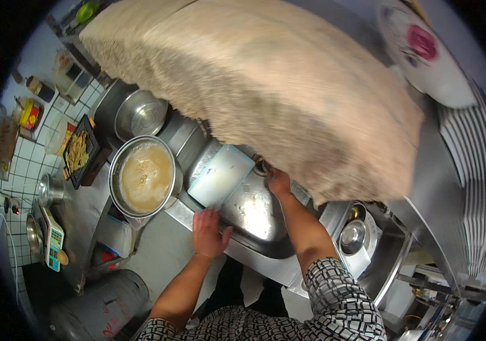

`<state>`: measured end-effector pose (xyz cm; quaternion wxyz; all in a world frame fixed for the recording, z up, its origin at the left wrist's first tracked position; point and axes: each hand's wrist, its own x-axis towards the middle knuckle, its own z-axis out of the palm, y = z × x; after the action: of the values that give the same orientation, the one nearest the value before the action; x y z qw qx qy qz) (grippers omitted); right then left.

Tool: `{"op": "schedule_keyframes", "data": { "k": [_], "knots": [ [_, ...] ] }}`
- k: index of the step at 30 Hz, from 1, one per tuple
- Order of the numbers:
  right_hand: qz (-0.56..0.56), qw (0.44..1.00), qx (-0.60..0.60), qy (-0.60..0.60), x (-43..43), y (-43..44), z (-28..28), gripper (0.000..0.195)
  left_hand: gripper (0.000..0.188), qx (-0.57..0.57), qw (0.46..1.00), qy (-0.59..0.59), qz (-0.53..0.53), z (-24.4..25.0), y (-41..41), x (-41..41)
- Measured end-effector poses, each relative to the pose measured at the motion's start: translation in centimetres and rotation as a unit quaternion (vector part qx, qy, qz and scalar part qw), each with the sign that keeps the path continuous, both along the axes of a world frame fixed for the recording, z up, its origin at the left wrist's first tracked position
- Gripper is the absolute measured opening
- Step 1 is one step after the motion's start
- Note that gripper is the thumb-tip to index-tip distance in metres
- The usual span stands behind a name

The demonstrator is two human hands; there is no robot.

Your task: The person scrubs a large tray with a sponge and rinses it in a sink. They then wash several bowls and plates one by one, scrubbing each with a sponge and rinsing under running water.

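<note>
A stainless steel sink basin (253,213) lies before me. Inside it, a shallow whitish tray with a pale blue rim (221,177) sits on the left side. My left hand (209,233) is palm down at the near end of this tray, thumb apart; whether the fingertips touch it is unclear. My right hand (278,182) reaches to the far part of the basin, beside a small dark round fitting (261,165), perhaps the drain. Its fingers are partly hidden, so what it grips, if anything, cannot be made out.
A large blurred beige slab (268,85) overhangs the sink close to my head. At left stand a steel pot of cloudy yellowish liquid (146,179), a steel basin (143,113), a digital scale (54,241) and a gas cylinder (102,304). Stacked plates (475,170) and small bowls (352,237) are right.
</note>
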<state>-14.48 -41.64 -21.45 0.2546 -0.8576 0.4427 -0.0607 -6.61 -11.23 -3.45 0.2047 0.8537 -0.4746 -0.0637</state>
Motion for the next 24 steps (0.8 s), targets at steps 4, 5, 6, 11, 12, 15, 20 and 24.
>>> {"op": "schedule_keyframes", "data": {
  "k": [4, 5, 6, 11, 12, 15, 20, 24],
  "knots": [
    [0.060, 0.994, -0.082, -0.049, 3.0, 0.5, -3.3, 0.038, 0.052, -0.041, 0.999, -0.022, 0.006, -0.5, 0.2, 0.8],
    [0.055, 0.997, -0.046, -0.016, 3.6, 1.2, -3.7, 0.039, 0.051, -0.040, 0.999, -0.021, 0.015, -0.8, 0.6, 0.8],
    [0.013, 0.993, -0.110, -0.029, 2.6, 1.1, -5.3, 0.034, 0.050, -0.051, 0.999, -0.013, 0.010, -1.0, -0.1, 0.5],
    [-0.136, 0.892, 0.418, -0.106, 3.8, 5.4, -6.9, 0.015, 0.051, -0.069, 0.998, -0.002, 0.005, -2.0, 0.5, 0.6],
    [-0.161, 0.812, 0.540, -0.150, 4.4, 7.1, -6.8, 0.012, 0.051, -0.066, 0.998, -0.006, 0.006, -2.2, 0.7, 0.7],
    [-0.216, 0.841, 0.466, -0.170, 6.3, 10.1, -5.8, 0.013, 0.049, -0.070, 0.997, -0.021, 0.008, -2.3, 0.7, 0.8],
    [-0.094, 0.978, -0.162, -0.094, 5.7, 7.6, -3.8, 0.034, 0.047, -0.059, 0.998, -0.004, 0.011, -2.6, 1.0, 1.2],
    [0.003, 0.986, -0.033, 0.163, 5.0, 2.5, 0.2, 0.065, 0.046, -0.054, 0.998, -0.013, 0.003, -2.2, 0.8, 0.8]
  ]
}}
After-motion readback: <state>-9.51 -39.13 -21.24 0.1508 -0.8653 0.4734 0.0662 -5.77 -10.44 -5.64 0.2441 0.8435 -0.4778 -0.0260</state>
